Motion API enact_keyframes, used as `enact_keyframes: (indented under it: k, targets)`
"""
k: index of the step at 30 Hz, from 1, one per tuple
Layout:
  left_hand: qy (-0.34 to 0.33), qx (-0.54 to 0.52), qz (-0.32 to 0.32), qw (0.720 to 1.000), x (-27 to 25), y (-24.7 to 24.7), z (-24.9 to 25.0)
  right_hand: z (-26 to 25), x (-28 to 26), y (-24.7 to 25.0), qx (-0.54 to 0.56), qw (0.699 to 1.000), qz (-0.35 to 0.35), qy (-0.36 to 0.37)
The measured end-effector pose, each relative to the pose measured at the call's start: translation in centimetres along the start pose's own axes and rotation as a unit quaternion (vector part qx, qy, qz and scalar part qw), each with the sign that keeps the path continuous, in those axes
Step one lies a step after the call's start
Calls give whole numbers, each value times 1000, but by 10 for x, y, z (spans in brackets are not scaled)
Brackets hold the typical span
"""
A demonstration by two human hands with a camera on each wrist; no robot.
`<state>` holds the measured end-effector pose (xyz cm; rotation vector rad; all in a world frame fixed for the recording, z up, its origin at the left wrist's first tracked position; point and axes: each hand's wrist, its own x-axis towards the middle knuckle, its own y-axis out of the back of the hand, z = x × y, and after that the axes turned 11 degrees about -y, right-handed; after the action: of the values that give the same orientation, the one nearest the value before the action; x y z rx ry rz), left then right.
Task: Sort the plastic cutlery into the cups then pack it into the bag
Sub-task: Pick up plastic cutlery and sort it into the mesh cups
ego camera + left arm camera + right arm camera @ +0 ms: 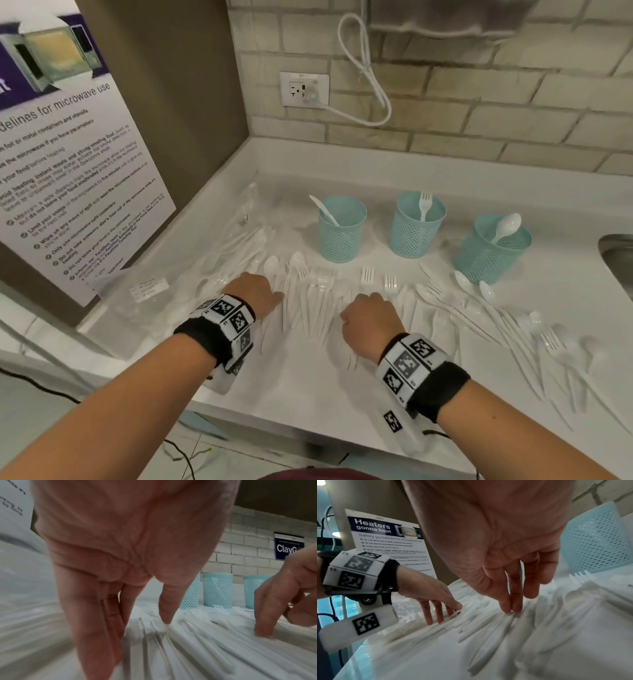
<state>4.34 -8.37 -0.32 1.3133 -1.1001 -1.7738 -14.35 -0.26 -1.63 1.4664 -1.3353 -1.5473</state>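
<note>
White bench [308, 387]: loose plastic cutlery [308, 308] spread from its left side to the right, near the front edge. Three blue mesh cups [416, 226] behind, holding one knife, fork, spoon. Clear bag [147, 298] at left edge. Left hand [255, 294], right hand [371, 322]: fingers extended, tips on cutlery, gripping nothing.

The left hand [130, 547] is reaching down with straight fingers [96, 615] onto white plastic cutlery [197, 649] lying across the counter. The right hand [288, 595] is touching the cutlery beside it, and three perforated blue cups [217, 589] are standing toward the counter's back edge, before a brick wall [243, 550].
</note>
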Motion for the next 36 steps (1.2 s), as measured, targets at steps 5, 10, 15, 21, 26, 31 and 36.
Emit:
enact_keyframes:
  k: [5, 10, 15, 21, 26, 31, 36]
  targets:
    - [-5, -54, 0, 999, 7, -2, -4, -18, 5, -2, 32, 999, -27, 24]
    - [-5, -119, 2, 993, 9, -1, -6, -33, 16, -2, 111, 988, -93, 55]
    - [9, -102, -68, 992, -2, 0, 4, -25, 34, 19, 166, 985, 26, 32]
    - [29, 24, -32, 999, 2, -7, 33, -34, 63, 24, 81, 996, -33, 25]
    - [39, -18, -12, 999, 14, -5, 29, -43, 75, 19, 58, 996, -45, 49]
    - [58, -61, -7, 996, 20, -3, 28, -49, 79, 18, 102, 991, -35, 76]
    - [45, -98, -2, 994, 22, -4, 26, -55, 81, 15, 141, 986, -14, 93]
